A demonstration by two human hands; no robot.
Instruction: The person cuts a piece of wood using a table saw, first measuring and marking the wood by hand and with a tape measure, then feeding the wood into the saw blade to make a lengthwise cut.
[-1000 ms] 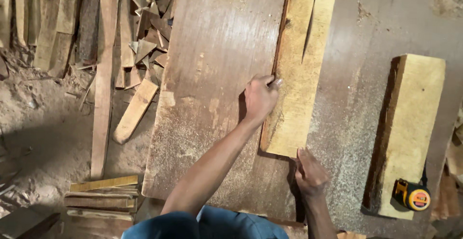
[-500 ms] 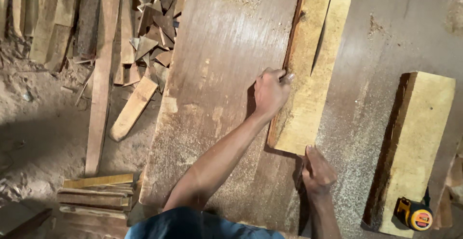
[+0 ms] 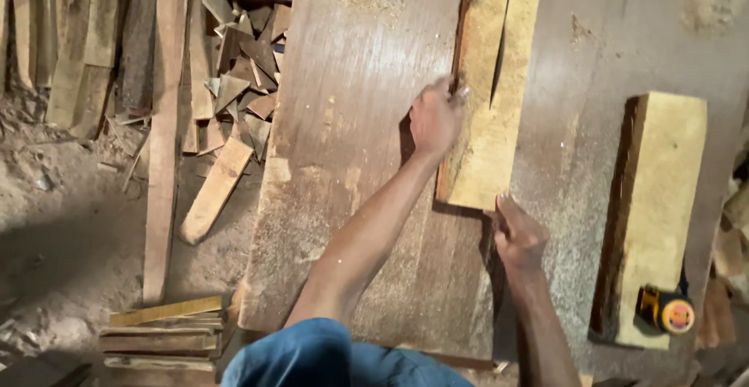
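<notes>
The plank [image 3: 488, 98], pale and split by a cut along part of its length, lies flat on the dusty worktable [image 3: 351, 122], running away from me. Nearest to me, my right hand [image 3: 519, 235] sits at the plank's near end, fingers pressed to the end face, grasping nothing that I can see; I judge it backs the wood from behind. Farther up, my left hand [image 3: 435, 118] curls against the plank's left edge, seemingly to keep it straight, though I cannot tell whether it truly grips. To the right a thicker block [image 3: 659, 207] rests well apart, a yellow tape measure [image 3: 665, 310] on its near end. Offcuts [image 3: 238, 83] litter the floor at left.
</notes>
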